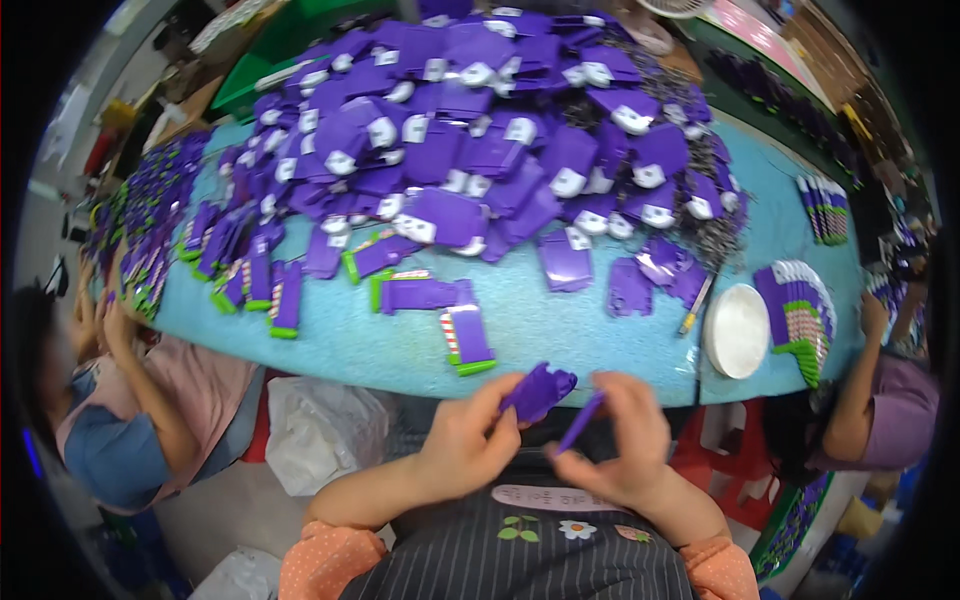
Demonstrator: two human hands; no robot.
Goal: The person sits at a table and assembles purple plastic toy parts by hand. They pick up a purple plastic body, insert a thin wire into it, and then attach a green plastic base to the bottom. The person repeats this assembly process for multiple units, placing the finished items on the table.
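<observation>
At the table's near edge, my left hand [470, 438] is closed on a purple plastic part [540, 392] with a notched edge. My right hand [630, 440] grips a thin purple plastic panel [580, 424], seen nearly edge-on, between thumb and fingers. The two pieces are close together but look apart. Just beyond my hands lies a purple piece with a green end and a striped strip [470, 338]. A similar assembled piece [415, 293] lies behind it. A big heap of purple panels with white ends [450, 130] covers the far part of the table.
A white round dish [737, 332] stands right of my hands, beside a fanned stack of purple, white and green pieces [800, 320]. A yellow-handled tool [692, 318] lies left of the dish. Dark small parts [715, 235] edge the heap. Other people sit at both sides.
</observation>
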